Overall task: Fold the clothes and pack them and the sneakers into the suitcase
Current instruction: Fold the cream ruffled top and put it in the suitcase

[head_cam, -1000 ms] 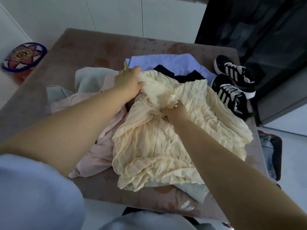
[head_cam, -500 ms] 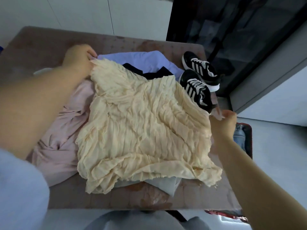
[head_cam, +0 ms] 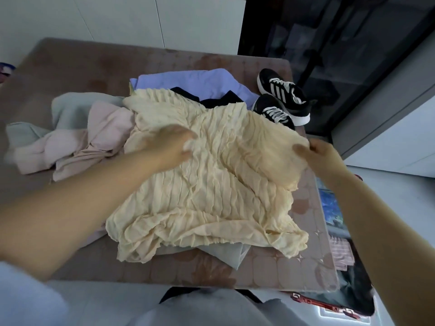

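Observation:
A crinkled cream garment (head_cam: 207, 184) lies spread on top of the clothes pile on the brown bed (head_cam: 82, 64). My left hand (head_cam: 173, 145) pinches its fabric near the middle. My right hand (head_cam: 320, 154) grips its right edge, lifted and folded inward. Under and behind it lie a pink garment (head_cam: 94, 140), a pale green one (head_cam: 70, 107), a lilac one (head_cam: 195, 83) and a black one (head_cam: 211, 100). Two black sneakers (head_cam: 282, 100) with white stripes stand at the bed's far right corner. The open suitcase (head_cam: 341, 255) lies on the floor at the right, partly hidden by the bed.
A dark glass cabinet (head_cam: 329, 43) stands behind the sneakers. White wall panels (head_cam: 141, 17) run along the far side. Folded items show inside the suitcase. A colourful round object (head_cam: 4, 69) peeks in at the left edge.
My left hand has left the far left corner of the cream garment and now pinches its middle. My right hand has carried the right edge up and inward.

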Demonstrator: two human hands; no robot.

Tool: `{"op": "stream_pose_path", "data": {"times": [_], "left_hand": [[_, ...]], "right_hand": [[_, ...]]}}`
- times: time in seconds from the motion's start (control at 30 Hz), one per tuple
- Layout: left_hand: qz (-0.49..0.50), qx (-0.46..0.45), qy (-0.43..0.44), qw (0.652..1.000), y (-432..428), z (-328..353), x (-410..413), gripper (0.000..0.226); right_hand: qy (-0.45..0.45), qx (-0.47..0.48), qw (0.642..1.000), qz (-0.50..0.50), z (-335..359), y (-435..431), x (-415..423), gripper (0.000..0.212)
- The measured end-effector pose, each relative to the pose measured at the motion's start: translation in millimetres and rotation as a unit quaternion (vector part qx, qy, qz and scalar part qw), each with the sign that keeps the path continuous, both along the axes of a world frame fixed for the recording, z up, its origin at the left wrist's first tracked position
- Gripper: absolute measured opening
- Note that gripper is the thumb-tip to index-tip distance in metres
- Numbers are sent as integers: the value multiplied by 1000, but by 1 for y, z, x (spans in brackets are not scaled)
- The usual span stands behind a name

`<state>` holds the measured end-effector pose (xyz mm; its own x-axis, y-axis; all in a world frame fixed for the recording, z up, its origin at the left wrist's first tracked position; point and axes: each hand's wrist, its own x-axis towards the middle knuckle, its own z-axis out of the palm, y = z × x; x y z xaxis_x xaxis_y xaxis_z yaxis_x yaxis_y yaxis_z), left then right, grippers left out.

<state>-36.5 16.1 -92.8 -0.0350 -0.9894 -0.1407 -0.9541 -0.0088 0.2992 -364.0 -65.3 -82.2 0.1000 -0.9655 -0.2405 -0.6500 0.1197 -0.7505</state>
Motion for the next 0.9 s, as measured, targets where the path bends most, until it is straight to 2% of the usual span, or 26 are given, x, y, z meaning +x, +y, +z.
{"op": "stream_pose_path", "data": {"times": [0.1, 0.17, 0.2, 0.27, 0.33, 0.4, 0.43, 0.5, 0.6, 0.73, 0.83, 0.9], "left_hand": [[-89, 103, 39, 990, 34, -15, -54, 50], [-116, 146, 62, 980, 51, -22, -82, 58], [-120, 159, 76, 977, 57, -24, -92, 60], [-114, 173, 101, 973, 66, -26, -104, 63], [-102, 182, 111, 972, 72, -26, -109, 66], [-90, 192, 115, 971, 80, -27, -109, 67], [-81, 198, 128, 968, 84, -28, -109, 67], [-62, 217, 173, 959, 94, -29, -110, 65], [-63, 250, 213, 943, 103, -32, -114, 66], [-130, 264, 206, 933, 103, -32, -122, 62], [-199, 289, 155, 923, 105, -35, -126, 62], [-225, 317, 152, 909, 104, -35, -125, 57]], "right_hand": [[67, -28, 997, -6, 19, -9, 13, 19], [121, -54, 991, -24, 22, -12, 30, 16], [126, -64, 990, -25, 23, -10, 43, 21], [63, -32, 997, 23, 24, 6, 74, 43], [-40, 65, 990, 122, 20, 27, 98, 61], [-88, 137, 968, 192, 11, 38, 102, 56], [-82, 132, 964, 215, 7, 39, 97, 50], [-22, 87, 973, 213, -1, 36, 77, 41], [69, 58, 972, 219, -20, 37, 46, 41], [55, 121, 956, 262, -37, 61, 17, 34], [56, 79, 971, 218, -46, 65, 6, 32], [50, 49, 977, 202, -46, 63, 6, 28]]}}
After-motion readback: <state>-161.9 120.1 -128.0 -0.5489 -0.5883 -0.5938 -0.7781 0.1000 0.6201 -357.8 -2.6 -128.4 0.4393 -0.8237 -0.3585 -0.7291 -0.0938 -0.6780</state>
